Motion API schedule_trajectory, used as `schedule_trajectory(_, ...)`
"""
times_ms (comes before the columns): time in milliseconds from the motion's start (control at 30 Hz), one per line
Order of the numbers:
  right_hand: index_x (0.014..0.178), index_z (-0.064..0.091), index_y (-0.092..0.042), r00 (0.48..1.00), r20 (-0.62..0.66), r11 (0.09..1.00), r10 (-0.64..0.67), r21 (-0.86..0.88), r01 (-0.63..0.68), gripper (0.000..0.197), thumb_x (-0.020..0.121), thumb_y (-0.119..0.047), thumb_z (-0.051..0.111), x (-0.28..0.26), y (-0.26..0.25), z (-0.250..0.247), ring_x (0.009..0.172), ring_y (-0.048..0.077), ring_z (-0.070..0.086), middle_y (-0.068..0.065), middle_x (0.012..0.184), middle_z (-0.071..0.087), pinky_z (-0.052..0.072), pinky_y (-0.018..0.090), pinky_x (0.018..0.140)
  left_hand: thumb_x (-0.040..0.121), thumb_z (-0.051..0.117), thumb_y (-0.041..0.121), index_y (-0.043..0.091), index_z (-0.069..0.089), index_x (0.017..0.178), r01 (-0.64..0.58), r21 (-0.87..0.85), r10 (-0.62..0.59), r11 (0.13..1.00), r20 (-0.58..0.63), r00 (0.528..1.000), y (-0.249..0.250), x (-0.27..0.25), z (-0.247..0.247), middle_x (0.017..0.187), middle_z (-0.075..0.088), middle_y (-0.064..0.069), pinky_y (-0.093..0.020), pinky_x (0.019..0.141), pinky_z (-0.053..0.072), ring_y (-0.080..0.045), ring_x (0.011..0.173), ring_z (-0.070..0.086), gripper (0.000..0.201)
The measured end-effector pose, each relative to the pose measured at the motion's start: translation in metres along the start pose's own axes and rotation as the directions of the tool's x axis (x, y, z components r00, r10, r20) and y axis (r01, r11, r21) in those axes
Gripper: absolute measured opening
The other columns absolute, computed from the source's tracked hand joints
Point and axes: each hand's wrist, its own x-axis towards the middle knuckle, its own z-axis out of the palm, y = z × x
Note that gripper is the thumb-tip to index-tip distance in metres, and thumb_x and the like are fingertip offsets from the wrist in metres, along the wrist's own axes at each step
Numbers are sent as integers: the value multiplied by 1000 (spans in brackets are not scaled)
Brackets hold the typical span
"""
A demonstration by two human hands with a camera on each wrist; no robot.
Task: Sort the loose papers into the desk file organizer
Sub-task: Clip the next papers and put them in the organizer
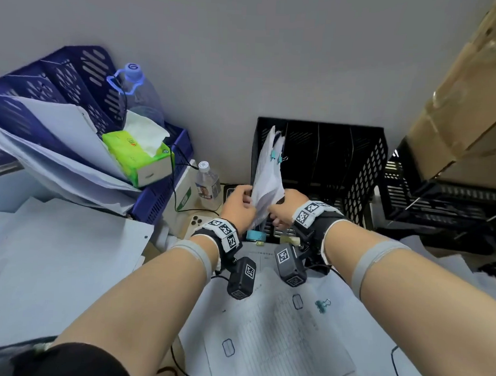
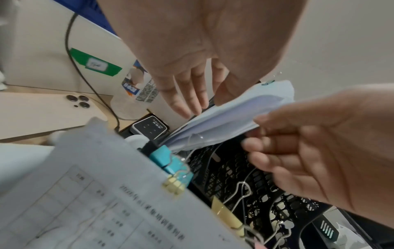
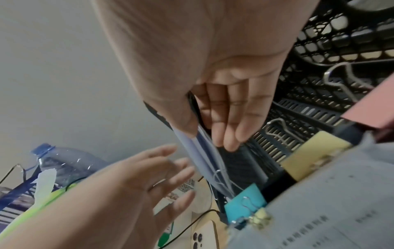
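Both forearms reach out over a printed sheet (image 1: 278, 329) that lies loose on the desk with a teal binder clip (image 1: 323, 305) on it, so sorting is far from finished. Further sheets lie to the left (image 1: 56, 254). One clipped bundle of papers (image 1: 268, 177) stands upright at the leftmost slot of the black file organizer (image 1: 365, 175), apparently going in (the other slots look empty). The right hand (image 1: 282, 210) pinches the bundle's lower edge between thumb and curled fingers. The left hand (image 1: 239, 203) sits against the bundle's left face; in the wrist views its fingers look straight and spread, steadying more than gripping. Both wrists are raised, palms facing each other.
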Motion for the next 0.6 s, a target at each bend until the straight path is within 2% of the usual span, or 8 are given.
schedule_trajectory(133,65,58,-12,989,-139,992,52,120,-35,24,84,-26,58,-31,30,5,49,21,61,8,58,67,53,30,55,91,58,7,13,54,102,27,-34,-31,999,-128,991,-21,-27,-10,79,53,-1,-16,55,48,-17,67,51,13)
schedule_trajectory(167,64,59,-13,983,-166,992,76,116,-57,25,84,-28,57,-38,41,7,47,20,56,5,54,63,50,29,55,92,59,13,15,54,95,35,-65,-43,997,-132,990,-29,-35,-11,76,54,-1,-17,57,51,-18,66,53,6)
schedule_trajectory(233,59,53,-17,971,-204,990,128,87,-112,30,84,-33,56,-55,64,15,50,21,48,4,53,52,41,26,55,92,59,24,17,56,80,67,-78,-74,995,-91,993,-49,-49,-6,70,60,-4,-35,70,57,-21,64,58,14)
schedule_trajectory(333,58,46,-20,942,-242,973,231,51,-226,35,85,-39,59,-83,107,36,57,20,46,2,61,51,36,26,55,93,59,17,13,65,70,118,-54,-109,992,141,984,-80,-71,13,62,64,-3,-45,71,57,-21,60,61,25)
schedule_trajectory(400,81,55,-17,922,-245,951,301,6,-309,18,84,-34,60,-105,135,52,78,25,59,8,86,65,45,29,67,93,63,13,9,72,89,153,72,-168,986,308,936,-94,-87,27,81,72,-5,-39,70,59,-21,73,68,11)
schedule_trajectory(433,94,54,-14,907,-241,931,347,-26,-363,22,83,-33,61,-114,151,61,90,29,61,11,100,64,47,32,74,92,68,16,10,72,102,144,161,-196,976,379,905,-101,-93,35,94,73,-7,-35,72,58,-23,83,69,13)
schedule_trajectory(533,113,49,-12,875,-147,874,462,-97,-477,40,81,-32,62,-138,192,87,93,29,57,12,113,58,46,31,74,86,76,27,16,52,141,35,393,-251,919,516,819,-120,-106,54,137,59,-12,-34,99,50,-28,120,61,60)
schedule_trajectory(600,105,55,-18,880,-96,876,465,-95,-473,29,79,-28,63,-147,211,103,89,23,58,4,109,63,48,28,74,85,77,30,18,39,150,-41,456,-244,889,547,800,-127,-113,61,151,47,-11,-35,111,41,-28,136,49,76)
